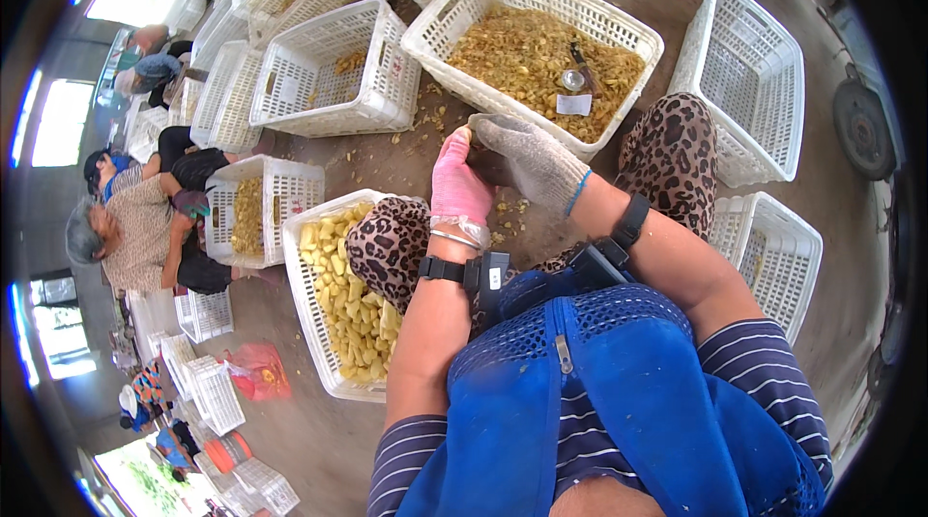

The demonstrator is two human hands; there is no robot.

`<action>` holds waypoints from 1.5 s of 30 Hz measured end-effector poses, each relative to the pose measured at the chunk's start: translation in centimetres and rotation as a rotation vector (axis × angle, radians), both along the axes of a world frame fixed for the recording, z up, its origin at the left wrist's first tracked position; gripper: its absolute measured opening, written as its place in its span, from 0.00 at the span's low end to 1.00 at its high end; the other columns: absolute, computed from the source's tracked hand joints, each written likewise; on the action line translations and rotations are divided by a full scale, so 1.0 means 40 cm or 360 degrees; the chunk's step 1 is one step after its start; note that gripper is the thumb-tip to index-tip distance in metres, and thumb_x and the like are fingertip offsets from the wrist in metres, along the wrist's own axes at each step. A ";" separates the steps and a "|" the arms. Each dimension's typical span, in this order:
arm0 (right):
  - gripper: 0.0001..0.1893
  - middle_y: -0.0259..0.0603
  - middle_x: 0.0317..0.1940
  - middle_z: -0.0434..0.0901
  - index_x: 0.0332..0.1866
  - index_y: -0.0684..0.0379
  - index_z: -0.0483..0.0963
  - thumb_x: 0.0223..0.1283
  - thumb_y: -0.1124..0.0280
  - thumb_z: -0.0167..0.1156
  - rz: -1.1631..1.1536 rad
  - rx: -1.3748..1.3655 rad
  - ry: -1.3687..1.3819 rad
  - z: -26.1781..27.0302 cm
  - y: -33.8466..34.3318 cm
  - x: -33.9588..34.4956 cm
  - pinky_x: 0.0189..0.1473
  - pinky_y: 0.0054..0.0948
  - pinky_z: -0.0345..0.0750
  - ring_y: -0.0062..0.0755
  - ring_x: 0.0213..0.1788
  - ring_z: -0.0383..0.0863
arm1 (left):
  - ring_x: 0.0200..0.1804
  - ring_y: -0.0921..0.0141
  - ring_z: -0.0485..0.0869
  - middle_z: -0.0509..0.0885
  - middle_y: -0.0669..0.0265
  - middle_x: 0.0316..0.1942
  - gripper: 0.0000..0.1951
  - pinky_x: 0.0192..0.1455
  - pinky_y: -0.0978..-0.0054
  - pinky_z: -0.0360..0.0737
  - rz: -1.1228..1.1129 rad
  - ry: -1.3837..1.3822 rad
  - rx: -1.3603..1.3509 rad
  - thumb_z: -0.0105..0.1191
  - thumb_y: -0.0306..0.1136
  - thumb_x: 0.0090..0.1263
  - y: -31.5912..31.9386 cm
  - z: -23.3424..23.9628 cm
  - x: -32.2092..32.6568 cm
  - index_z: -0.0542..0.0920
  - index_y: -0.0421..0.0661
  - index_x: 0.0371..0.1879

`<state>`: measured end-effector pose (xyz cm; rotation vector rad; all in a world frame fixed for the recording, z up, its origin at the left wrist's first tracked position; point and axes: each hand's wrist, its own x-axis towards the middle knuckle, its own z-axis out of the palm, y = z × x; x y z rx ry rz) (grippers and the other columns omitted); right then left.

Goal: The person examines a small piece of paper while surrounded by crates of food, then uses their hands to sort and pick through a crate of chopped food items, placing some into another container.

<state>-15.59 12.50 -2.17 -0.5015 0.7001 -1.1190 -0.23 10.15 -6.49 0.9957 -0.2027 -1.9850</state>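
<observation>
My left hand, in a pink glove with a clear plastic cuff, meets my right hand, in a grey-white knitted glove with a blue edge. Their fingertips come together just before the near rim of a white plastic crate. Something dark shows between the palms; whether it is a tool or part of a glove I cannot tell. Any piece in the fingers is mostly hidden. Brownish-yellow peelings fill that crate. On them lie a dark-handled tool, a round metal lid and a white paper slip.
Left of my knee, a white crate holds peeled yellow root pieces. More crates stand at the right and left. A seated person works at the far left. Scraps litter the floor.
</observation>
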 end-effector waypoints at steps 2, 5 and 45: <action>0.16 0.34 0.53 0.88 0.64 0.59 0.83 0.83 0.60 0.63 -0.0013 0.0017 -0.0002 0.031 0.006 0.015 0.58 0.30 0.81 0.24 0.53 0.85 | 0.53 0.63 0.90 0.92 0.63 0.52 0.13 0.61 0.58 0.87 0.0060 -0.0082 -0.0026 0.54 0.40 0.88 0.000 0.036 0.012 0.87 0.46 0.57; 0.13 0.33 0.51 0.89 0.59 0.56 0.85 0.84 0.59 0.63 -0.0022 0.0006 -0.0091 0.074 0.022 0.036 0.57 0.30 0.82 0.25 0.52 0.85 | 0.52 0.63 0.90 0.92 0.63 0.50 0.13 0.60 0.58 0.87 0.0086 -0.0123 -0.0183 0.53 0.40 0.88 0.009 0.063 0.023 0.88 0.46 0.56; 0.31 0.60 0.73 0.76 0.74 0.63 0.73 0.65 0.69 0.65 0.0108 -0.1350 0.2344 0.081 0.061 0.054 0.74 0.51 0.79 0.65 0.73 0.78 | 0.38 0.74 0.84 0.90 0.70 0.37 0.20 0.44 0.71 0.82 0.0121 -0.0986 -0.0535 0.66 0.50 0.83 0.086 0.161 0.047 0.91 0.41 0.46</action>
